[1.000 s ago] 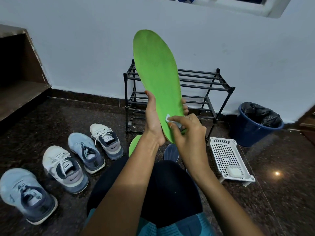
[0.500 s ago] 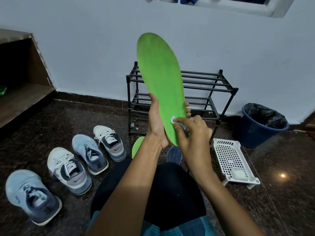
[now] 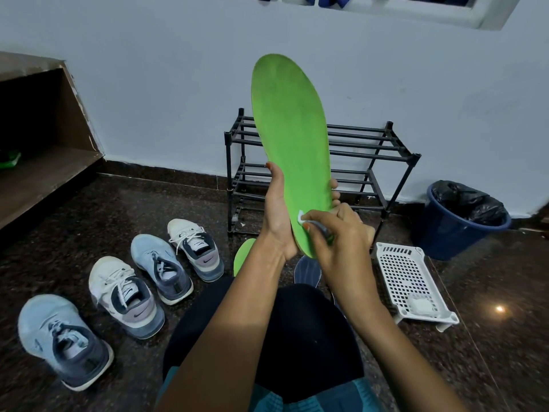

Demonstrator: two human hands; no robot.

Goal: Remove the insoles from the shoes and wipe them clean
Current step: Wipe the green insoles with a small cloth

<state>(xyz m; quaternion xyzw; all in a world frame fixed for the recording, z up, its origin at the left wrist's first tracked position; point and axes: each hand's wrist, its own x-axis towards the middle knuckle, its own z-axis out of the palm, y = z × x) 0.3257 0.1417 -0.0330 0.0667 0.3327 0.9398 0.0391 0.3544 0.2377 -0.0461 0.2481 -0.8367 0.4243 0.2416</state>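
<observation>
The person sits low on the dark speckled floor (image 3: 505,292), holding a green insole (image 3: 292,150) upright in front of them, toe end up and leaning slightly left, well clear of the floor. The left hand (image 3: 277,215) grips it near the heel end, with the thumb along the left edge and fingertips showing past the right edge. The right hand (image 3: 341,242) has its fingers curled, pinching a small white wipe (image 3: 300,217) against the lower face of the insole, just beside the left palm.

Toward the left side of the floor, four sneakers (image 3: 126,295) stand in a slanting row, two pale blue and two white with grey. Just past the person's knees lie a second green insole (image 3: 243,255) and a dark blue insole (image 3: 307,270), both partly hidden by the arms.

At the far edge of the floor, against the wall (image 3: 148,84), stands a black shoe rack (image 3: 371,150). In the far right corner is a blue bin (image 3: 457,230) with a black liner. Near it sits a white perforated tray (image 3: 407,281) with a small white wad at its near end.
</observation>
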